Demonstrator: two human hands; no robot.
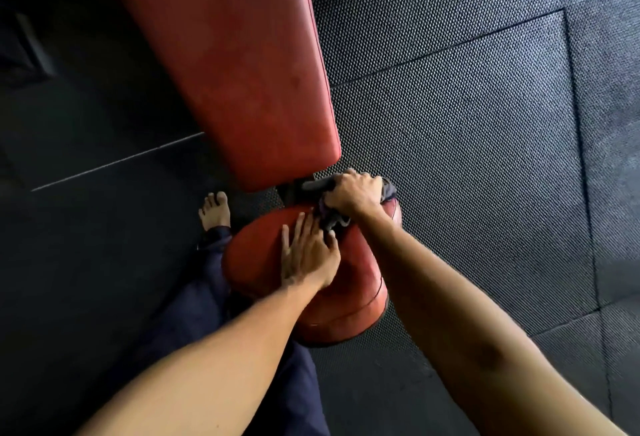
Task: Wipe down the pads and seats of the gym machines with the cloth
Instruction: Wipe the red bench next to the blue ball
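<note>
I see my right hand (pixel 351 193) gripping the cloth (pixel 332 219) at frame centre; my left hand (pixel 308 252) lies flat, fingers wide, on the red seat (pixel 256 255).

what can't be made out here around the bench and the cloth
- Head view: most of the cloth is bunched under the right hand; its size is hidden.
- Head view: the long pad is cut off by the top edge.
- Head view: the seat is partly covered by the left hand.
- Head view: the joint between pad and seat lies in shadow.
- Head view: shapes at far left are too dark to name.
</note>
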